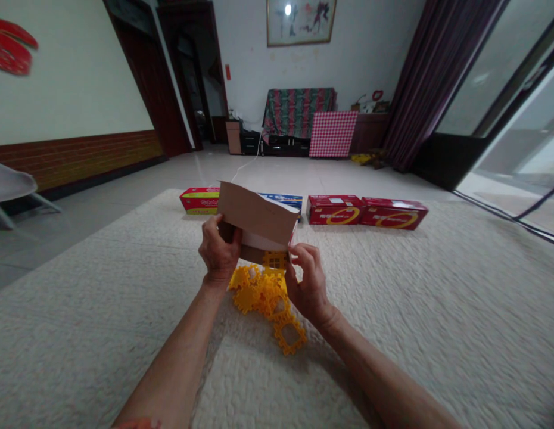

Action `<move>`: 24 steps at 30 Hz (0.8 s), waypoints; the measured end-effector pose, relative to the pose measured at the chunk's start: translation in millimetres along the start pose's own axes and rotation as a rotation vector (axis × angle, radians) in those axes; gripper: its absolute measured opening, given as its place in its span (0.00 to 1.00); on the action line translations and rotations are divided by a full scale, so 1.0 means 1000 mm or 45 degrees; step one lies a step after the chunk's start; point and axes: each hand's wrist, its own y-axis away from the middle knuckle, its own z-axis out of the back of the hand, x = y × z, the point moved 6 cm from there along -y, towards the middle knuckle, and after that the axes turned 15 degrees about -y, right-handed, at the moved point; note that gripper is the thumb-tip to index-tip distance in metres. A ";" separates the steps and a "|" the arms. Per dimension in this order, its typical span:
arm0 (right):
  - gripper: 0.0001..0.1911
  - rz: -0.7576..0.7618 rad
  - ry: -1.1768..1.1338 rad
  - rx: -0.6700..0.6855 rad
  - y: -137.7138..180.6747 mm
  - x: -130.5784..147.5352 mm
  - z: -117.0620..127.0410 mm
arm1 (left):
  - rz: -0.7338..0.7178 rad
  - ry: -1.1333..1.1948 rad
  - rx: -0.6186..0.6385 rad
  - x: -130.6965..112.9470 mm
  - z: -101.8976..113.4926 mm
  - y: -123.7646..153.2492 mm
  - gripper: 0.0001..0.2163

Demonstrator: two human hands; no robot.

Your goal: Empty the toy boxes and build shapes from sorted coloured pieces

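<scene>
A cardboard box (pixel 261 215), its plain brown side and white inner face showing, is held tilted above the carpet. My left hand (pixel 218 250) is closed around its left end, thumb along the lower edge. With its fingers pinched at the lower right corner, my right hand (pixel 309 280) grips the same box. A yellow window-patterned plastic building piece (pixel 274 261) is at the box's lower edge, close to my right thumb; whether the thumb touches it I cannot tell. Below lies a pile of yellow interlocking plastic pieces (pixel 261 292), with one square frame piece (pixel 290 335) nearest me.
On the pale textured carpet (pixel 125 310), beyond my hands, stand a red and green box (pixel 201 201), a partly hidden blue box (pixel 283 199) and two dark red boxes (pixel 334 210). A white chair (pixel 13 185) stands at the left. A cloth-covered cabinet (pixel 286 146) is against the far wall.
</scene>
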 end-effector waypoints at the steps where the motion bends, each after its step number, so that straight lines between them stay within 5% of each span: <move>1: 0.25 -0.070 -0.017 -0.004 -0.001 -0.003 0.001 | -0.022 -0.025 0.021 -0.003 0.000 0.000 0.21; 8: 0.27 -0.377 -0.036 -0.037 0.000 -0.045 0.018 | -0.201 -0.157 0.320 -0.018 -0.020 0.016 0.16; 12: 0.25 -0.428 -0.019 0.018 0.005 -0.065 0.024 | -0.264 -0.143 0.339 -0.017 -0.032 0.029 0.18; 17: 0.25 -0.182 0.132 0.040 0.001 -0.048 0.033 | -0.285 -0.165 0.297 -0.017 -0.035 0.034 0.19; 20: 0.22 0.006 0.280 0.198 0.002 -0.031 0.027 | -0.281 -0.160 0.316 -0.018 -0.035 0.034 0.19; 24: 0.22 -0.025 0.532 0.397 0.006 -0.037 0.016 | -0.299 -0.140 0.320 -0.021 -0.035 0.035 0.19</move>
